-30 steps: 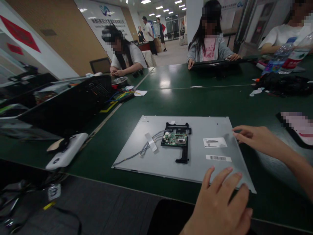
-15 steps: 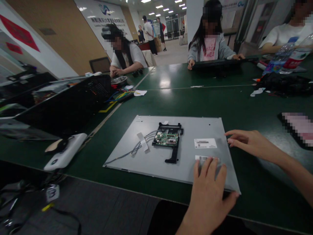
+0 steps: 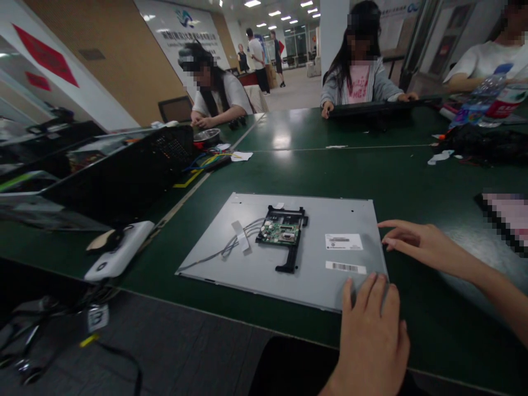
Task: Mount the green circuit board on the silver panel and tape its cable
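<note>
A grey metal display panel [image 3: 256, 269] lies face down on the green table [image 3: 322, 170]. A small green circuit board [image 3: 281, 232] in a black bracket sits at its middle, with grey wires [image 3: 231, 250] taped beside it and two white labels to the right. My left hand [image 3: 371, 335] lies flat with fingers stretched out on the panel's near right corner. My right hand [image 3: 416, 245] rests open with fingertips against the panel's right edge. Neither hand holds anything.
A black monitor housing [image 3: 119, 176] and a white device [image 3: 119, 256] lie to the left. Coloured wires [image 3: 208, 160] and a metal bowl [image 3: 206, 135] sit behind them. Three other people work at the far side. Bottles [image 3: 487, 99] and a black bag [image 3: 482, 143] stand at right.
The panel has slid left and turned slightly on the table. My left hand shifted right to the panel's near right corner; my right hand stayed at the right edge.
</note>
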Tool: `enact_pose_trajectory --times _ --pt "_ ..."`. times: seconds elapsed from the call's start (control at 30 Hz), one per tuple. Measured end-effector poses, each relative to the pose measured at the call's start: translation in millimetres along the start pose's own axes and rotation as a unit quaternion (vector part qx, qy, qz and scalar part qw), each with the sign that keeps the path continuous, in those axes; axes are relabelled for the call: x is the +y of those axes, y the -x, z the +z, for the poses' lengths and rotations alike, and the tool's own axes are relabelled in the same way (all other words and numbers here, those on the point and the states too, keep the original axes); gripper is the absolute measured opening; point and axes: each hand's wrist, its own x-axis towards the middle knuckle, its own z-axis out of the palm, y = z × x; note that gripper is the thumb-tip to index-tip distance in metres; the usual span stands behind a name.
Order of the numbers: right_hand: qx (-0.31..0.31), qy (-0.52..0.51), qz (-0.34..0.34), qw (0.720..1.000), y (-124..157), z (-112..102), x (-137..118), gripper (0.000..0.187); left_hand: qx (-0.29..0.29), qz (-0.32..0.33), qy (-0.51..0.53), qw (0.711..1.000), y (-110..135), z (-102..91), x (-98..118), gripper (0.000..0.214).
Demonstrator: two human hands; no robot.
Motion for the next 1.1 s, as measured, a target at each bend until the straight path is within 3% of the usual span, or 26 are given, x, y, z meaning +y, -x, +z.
enact_pose_trajectory --times 0.33,0.53,1.1 --pt "0.006 0.040 -0.055 0.998 -3 9 13 0.054 0.037 -0.056 0.003 0.998 -1 -15.7 -9 0.032" --pt "0.012 0.061 -0.051 0.997 0 9 21 0.059 0.062 -0.079 -0.011 0.995 -3 -20.4 -15 0.031" --pt "-0.002 0.063 -0.038 0.997 43 -27 34 0.057 0.073 -0.171 -0.066 0.980 -8 -22.9 -8 0.032"
